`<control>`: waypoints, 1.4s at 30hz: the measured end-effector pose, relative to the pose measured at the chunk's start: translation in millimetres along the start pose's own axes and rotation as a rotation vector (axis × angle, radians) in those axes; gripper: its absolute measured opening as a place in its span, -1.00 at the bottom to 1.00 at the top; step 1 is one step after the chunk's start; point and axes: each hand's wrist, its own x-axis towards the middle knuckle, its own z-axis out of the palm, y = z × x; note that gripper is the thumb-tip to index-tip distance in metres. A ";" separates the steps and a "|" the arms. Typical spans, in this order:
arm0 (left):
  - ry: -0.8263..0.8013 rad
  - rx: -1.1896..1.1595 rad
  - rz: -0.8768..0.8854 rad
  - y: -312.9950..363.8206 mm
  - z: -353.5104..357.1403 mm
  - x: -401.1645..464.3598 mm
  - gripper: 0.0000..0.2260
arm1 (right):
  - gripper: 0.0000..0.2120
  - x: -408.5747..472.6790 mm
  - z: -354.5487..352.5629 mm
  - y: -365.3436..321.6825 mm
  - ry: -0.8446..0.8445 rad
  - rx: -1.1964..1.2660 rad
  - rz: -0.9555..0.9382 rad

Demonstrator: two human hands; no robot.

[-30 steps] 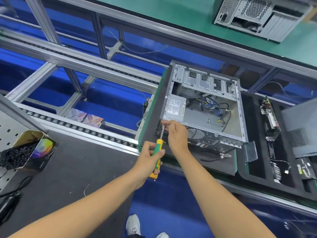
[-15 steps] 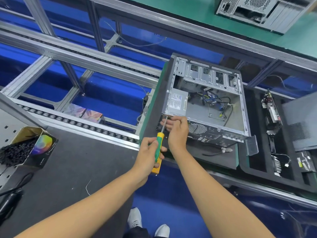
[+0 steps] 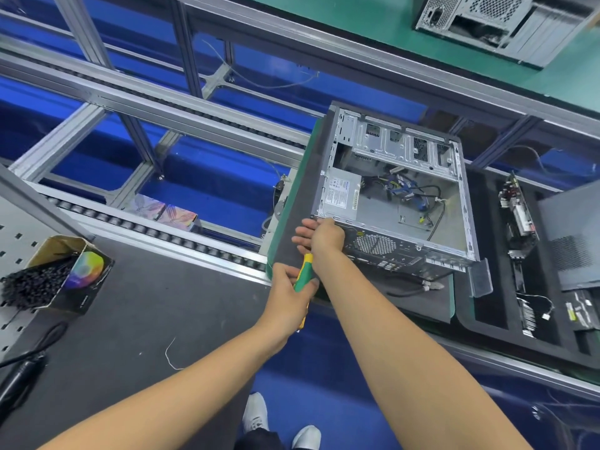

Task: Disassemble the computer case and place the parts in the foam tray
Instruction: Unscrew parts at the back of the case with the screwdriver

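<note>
Best done by keeping the green-and-yellow-handled screwdriver [image 3: 304,280], gripped in the curled fingers of the left hand [image 3: 289,287], square to the screw at the near left corner of the open grey metal computer case [image 3: 394,203] lying on its side on the dark mat of the bench [image 3: 162,303], just left of the black foam tray [image 3: 487,306] already holding removed parts, while steadying the tip with the right hand [image 3: 319,237], fingers bunched at that corner, grip hidden. Compared with a second ago: shaft now covered by the right hand, left-hand grip unchanged.
</note>
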 end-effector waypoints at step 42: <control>-0.030 -0.021 -0.026 -7.2 -12.4 1.5 -0.70 | -0.56 1.6 11.4 6.2 0.121 -0.077 -0.095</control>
